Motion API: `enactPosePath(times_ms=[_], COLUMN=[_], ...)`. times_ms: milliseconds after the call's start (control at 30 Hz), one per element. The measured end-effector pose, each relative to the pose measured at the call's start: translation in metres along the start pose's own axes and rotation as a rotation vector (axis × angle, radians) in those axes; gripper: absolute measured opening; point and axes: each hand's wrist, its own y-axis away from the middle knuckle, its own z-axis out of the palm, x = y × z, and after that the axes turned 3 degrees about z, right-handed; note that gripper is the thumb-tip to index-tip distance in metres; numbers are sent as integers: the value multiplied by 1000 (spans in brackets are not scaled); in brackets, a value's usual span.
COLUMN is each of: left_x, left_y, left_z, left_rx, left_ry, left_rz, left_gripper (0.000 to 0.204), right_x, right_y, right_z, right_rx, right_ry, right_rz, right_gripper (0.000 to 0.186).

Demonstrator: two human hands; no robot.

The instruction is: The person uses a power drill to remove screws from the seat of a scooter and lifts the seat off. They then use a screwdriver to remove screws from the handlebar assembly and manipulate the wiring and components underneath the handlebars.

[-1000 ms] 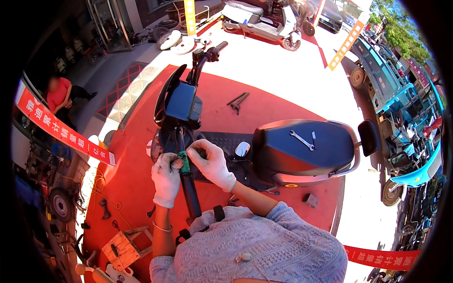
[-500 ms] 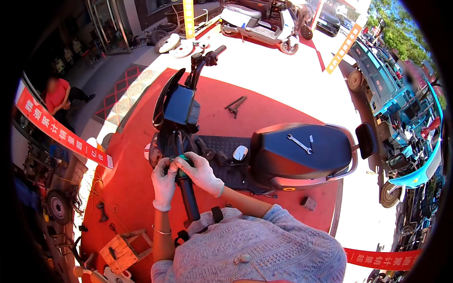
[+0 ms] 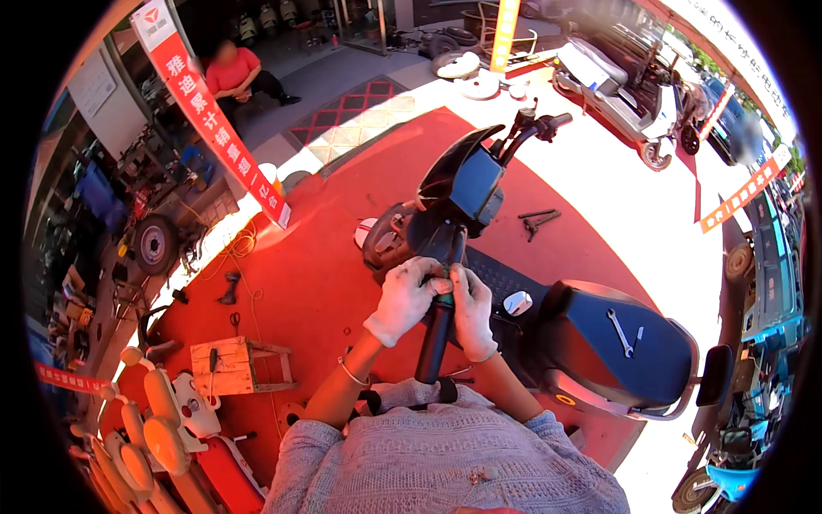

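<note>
Both my hands wear white gloves and meet at the left handlebar of a black scooter. The fingers of my left hand (image 3: 401,301) are pinched together over the bar's inner part. From the other side my right hand (image 3: 473,315) presses thumb and fingers there. Between them a small green piece (image 3: 444,300) shows on the bar; my fingers cover most of it. The black handlebar grip (image 3: 435,344) sticks out toward me below my hands. On the scooter's dark seat (image 3: 591,330) lie an open-ended wrench (image 3: 620,334) and a small pale strip (image 3: 640,332).
An oval mirror (image 3: 517,302) rests by the footboard. Dark metal tools (image 3: 538,223) lie on the red mat (image 3: 334,248). At the left are a wooden stool (image 3: 248,364), a power drill (image 3: 229,288) and yellow cable (image 3: 242,242). A person in red (image 3: 233,75) sits farther off.
The view has swung left, so the scooter and my hands appear farther right. Both hands stay at the same place on the bar; my right hand now sits more upright beside it.
</note>
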Motion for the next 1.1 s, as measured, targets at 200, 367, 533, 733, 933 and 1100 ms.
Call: enactPosePath(times_ms=[200,367,533,733,933,1100], left_x=[-15,-13,-7,-3,-13,-19], left_y=[17,14,17,20,30,22], left_z=[13,11,18,23,36,35], left_rx=[180,84,144,210,286,258], left_ry=[4,27,75,225,309,316], left_rz=[3,-203,-272,-467,-487,-507], left_gripper=[20,15,19,20,23,21], right_x=[-11,-10,-7,1,-2,-5], right_y=[6,7,7,8,15,10], right_z=[20,18,20,20,20,21], right_rx=[-2,20,92,149,157,189], right_ry=[-74,-145,-192,-104,-108,-82], right_rz=[57,95,66,30,73,54], right_gripper=[26,20,20,20,20,23])
